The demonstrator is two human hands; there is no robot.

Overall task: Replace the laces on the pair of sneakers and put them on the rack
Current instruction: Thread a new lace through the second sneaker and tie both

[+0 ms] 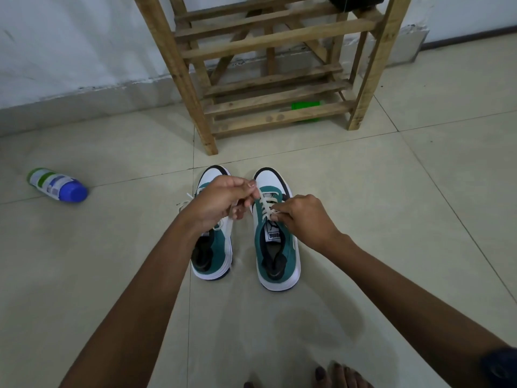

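Sneakers, a teal-and-white pair, side by side on the tiled floor (363, 191), toes pointing far toward the wooden rack (274, 79). Right sneaker (275, 247) laced part way with a cream lace (265, 204); tongue label upside down, reading "PUMA". Left sneaker (214, 247) partly hidden under the left forearm, a loose lace end (186, 200) trailing at its left side. Left hand (221, 201) raised over the gap between the shoes, fingers curled and pinching a stretch of lace. Right hand (305, 217) low over the right sneaker's eyelets, fingertips pinching the lace there. Far left on the floor, a bottle (57, 184) lying on its side with a blue cap, label print too small to read. Under the rack's lowest slats, something bright green (306, 106). Bare toes (335, 376) at the near edge.
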